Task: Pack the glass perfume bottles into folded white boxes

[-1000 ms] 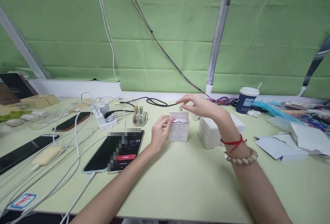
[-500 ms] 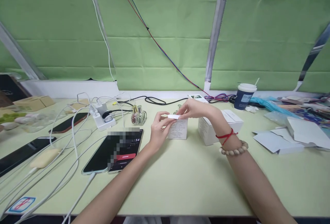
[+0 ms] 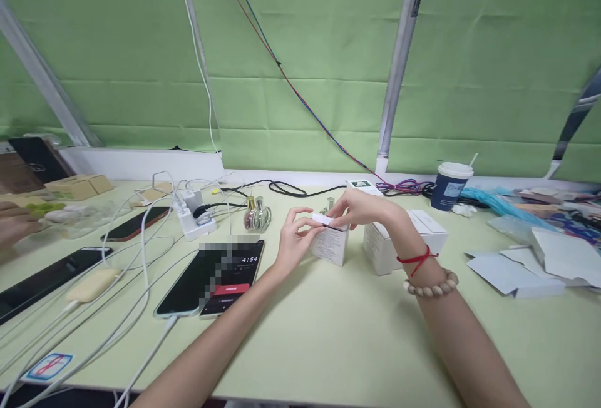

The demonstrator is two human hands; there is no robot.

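Note:
A small white carton (image 3: 331,245) with printed text stands tilted at the middle of the pale green table (image 3: 338,339). My left hand (image 3: 292,242) pinches its left top edge at the flap. My right hand (image 3: 359,208), with a red string and a bead bracelet on its wrist, presses the lid flap down from the right side. Both hands have fingers closed on the carton.
Two more white cartons (image 3: 389,242) stand right of it. Small glass bottles (image 3: 257,213), a power strip (image 3: 197,220) with white cables, several phones (image 3: 211,276), a paper cup (image 3: 449,184) and flat white cardboard (image 3: 516,267) lie around. Another person's hand (image 3: 14,223) shows at the far left.
The carton's open flap has been folded down. My right hand dropped from above the carton onto its lid, and the carton now leans. Another person's hand appeared at far left.

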